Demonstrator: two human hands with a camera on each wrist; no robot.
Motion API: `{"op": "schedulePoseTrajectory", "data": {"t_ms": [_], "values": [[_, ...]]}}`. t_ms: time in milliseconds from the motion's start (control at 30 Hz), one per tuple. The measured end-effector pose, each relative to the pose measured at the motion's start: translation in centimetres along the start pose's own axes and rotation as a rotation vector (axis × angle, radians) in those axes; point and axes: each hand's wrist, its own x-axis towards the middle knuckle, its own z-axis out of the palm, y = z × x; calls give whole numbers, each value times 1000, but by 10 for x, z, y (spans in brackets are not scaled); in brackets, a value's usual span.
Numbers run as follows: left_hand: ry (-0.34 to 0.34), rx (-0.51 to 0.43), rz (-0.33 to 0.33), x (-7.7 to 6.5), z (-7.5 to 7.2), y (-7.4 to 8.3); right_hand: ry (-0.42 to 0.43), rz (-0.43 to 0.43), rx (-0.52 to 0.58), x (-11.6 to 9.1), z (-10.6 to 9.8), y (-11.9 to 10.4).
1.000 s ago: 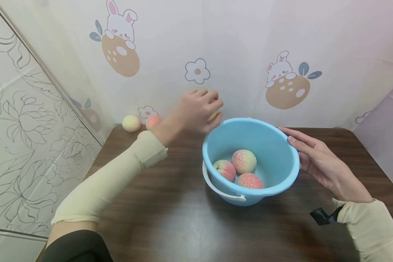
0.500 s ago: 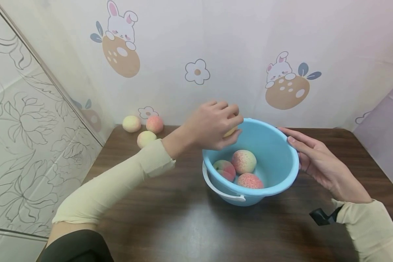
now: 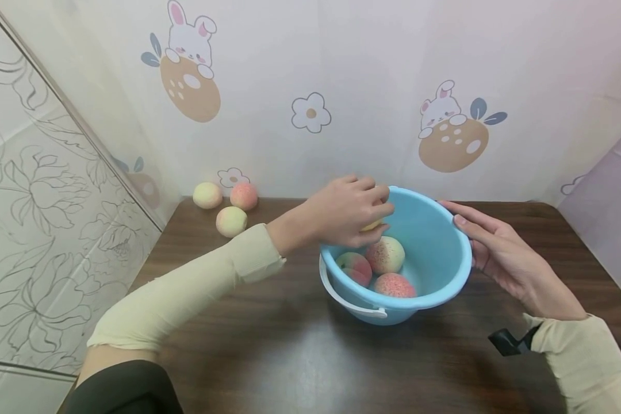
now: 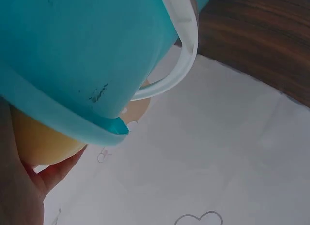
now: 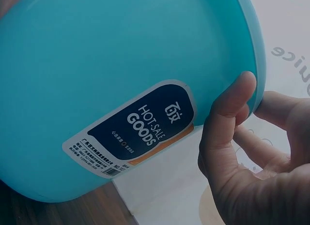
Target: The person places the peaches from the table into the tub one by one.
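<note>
My left hand (image 3: 341, 214) grips a yellow peach (image 3: 374, 225) over the left back rim of a light blue bucket (image 3: 434, 253). The left wrist view shows this peach (image 4: 41, 138) partly behind the bucket rim. Inside the bucket lie three pink-and-cream peaches: one with a green spot (image 3: 355, 268), a speckled one (image 3: 386, 255) and a redder one (image 3: 395, 285). With my right hand (image 3: 512, 261) I hold the bucket's right rim. In the right wrist view, thumb and fingers pinch the rim beside a blue label (image 5: 140, 126).
At the table's back left rest a pale peach (image 3: 207, 195), a pink peach (image 3: 244, 196) and a yellowish peach (image 3: 231, 222). The white bucket handle (image 3: 349, 305) hangs at the left front. A patterned cloth (image 3: 362, 69) rises behind the brown table (image 3: 269, 345).
My left hand has moved right and down with the yellow peach, from beside the bucket to over its opening. The right hand and the bucket have stayed put.
</note>
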Motion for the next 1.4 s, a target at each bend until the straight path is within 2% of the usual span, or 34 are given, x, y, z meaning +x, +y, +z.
{"op": "schedulePoseTrajectory", "data": {"t_ms": [167, 333, 600, 933, 1233, 1400], "values": [[-78, -2, 19, 2, 2, 1, -3, -2, -1, 0, 0, 0], [-93, 13, 13, 1, 4, -1, 0, -5, -5, -1, 0, 0], [-61, 14, -1, -1, 3, -3, 8, -4, -12, -1, 0, 0], [-6, 16, -57, -6, 1, -10, 8, -6, 4, -2, 0, 1], [61, 55, -119, -14, 4, -19, 10, -9, 4, -2, 1, 1], [89, 70, -177, -18, 8, -24, 5, -14, 7, -1, 1, 2]]}}
